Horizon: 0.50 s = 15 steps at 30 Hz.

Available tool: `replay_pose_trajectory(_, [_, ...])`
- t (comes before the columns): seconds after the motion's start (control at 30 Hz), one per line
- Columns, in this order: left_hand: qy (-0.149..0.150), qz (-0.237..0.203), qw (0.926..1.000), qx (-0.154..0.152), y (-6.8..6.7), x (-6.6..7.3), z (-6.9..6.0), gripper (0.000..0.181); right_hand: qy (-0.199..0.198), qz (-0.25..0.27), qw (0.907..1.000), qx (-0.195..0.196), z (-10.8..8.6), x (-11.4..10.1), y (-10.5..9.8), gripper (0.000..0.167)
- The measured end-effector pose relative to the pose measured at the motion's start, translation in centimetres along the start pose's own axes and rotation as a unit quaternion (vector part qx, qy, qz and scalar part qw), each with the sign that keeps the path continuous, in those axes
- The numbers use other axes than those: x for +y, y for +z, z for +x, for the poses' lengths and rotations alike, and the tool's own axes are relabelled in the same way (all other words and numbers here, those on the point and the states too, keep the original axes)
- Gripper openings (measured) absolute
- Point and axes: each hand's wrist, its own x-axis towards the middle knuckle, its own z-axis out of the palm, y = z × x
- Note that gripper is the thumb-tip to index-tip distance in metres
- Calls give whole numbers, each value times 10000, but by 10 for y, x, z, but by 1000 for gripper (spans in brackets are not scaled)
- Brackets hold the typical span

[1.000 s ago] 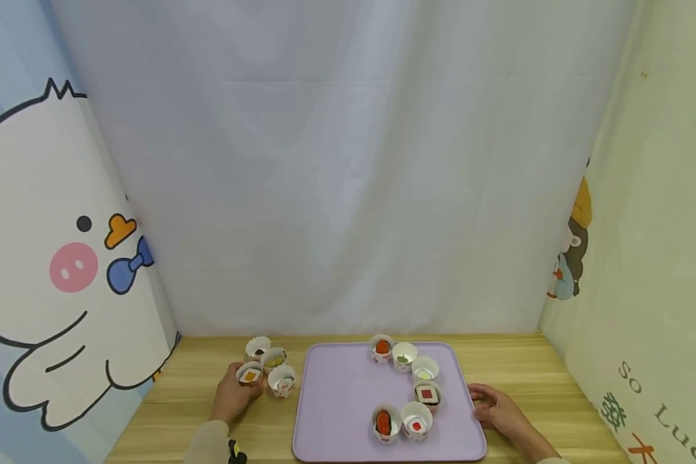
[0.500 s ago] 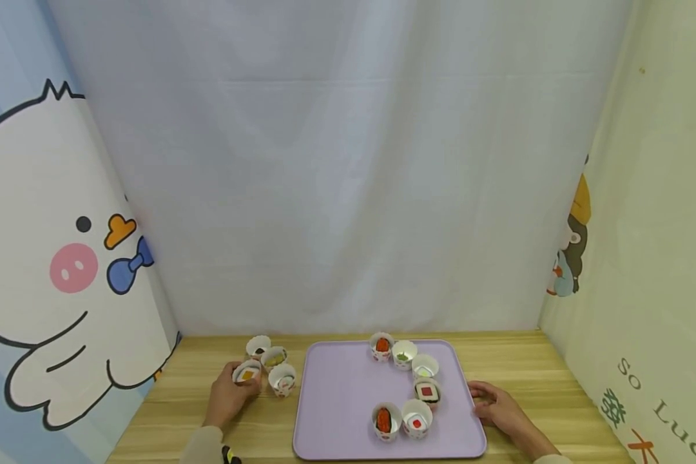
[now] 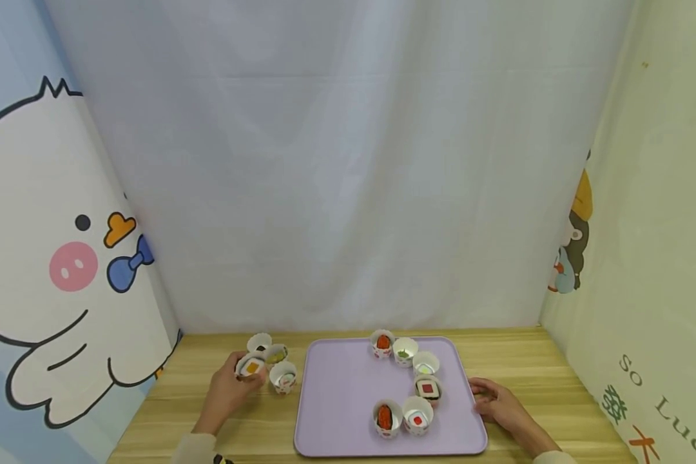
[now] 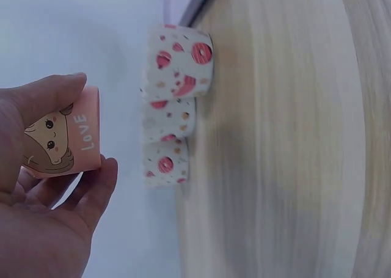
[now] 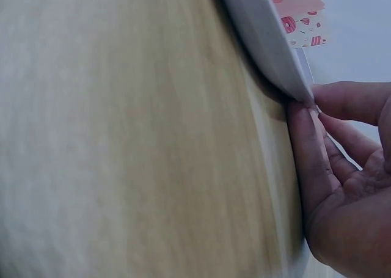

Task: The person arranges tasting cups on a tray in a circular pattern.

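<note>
A pink paper baking cup (image 4: 85, 128) with a cartoon face and the word LOVE is held by my left hand (image 3: 231, 390), thumb and fingers on opposite sides. In the left wrist view it is raised off the table; inside it is a white piece with a yellow square (image 3: 252, 367). Near it stand three patterned cups: one at the back (image 3: 260, 341), one with a yellowish filling (image 3: 276, 354), one at the front right (image 3: 283, 377). My right hand (image 3: 501, 407) pinches the right rim of the lilac tray (image 3: 336, 412) between thumb and finger.
On the tray's right part several cups stand in a curve, among them one with a red-orange topping (image 3: 383, 344), a pink one with a red square (image 3: 428, 389) and a front one (image 3: 417, 417). The wooden table (image 3: 522, 361) meets a pale curtain (image 3: 348, 193) behind.
My left hand has lifted the pink cup slightly and moved it a little away from me, so it now overlaps the cups behind it in view. The right hand stays at the tray rim.
</note>
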Motion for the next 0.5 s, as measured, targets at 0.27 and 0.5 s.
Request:
replay_pose_trajectory(0.27, [268,-318,9991,-118,5,27,-12,62,-11,-63,10000,18,1,2,-1,63])
replay_pose_trajectory(0.5, [617,-500,9967,-170,13,47,-25,60,3,-54,10000,25,1,2,0,62])
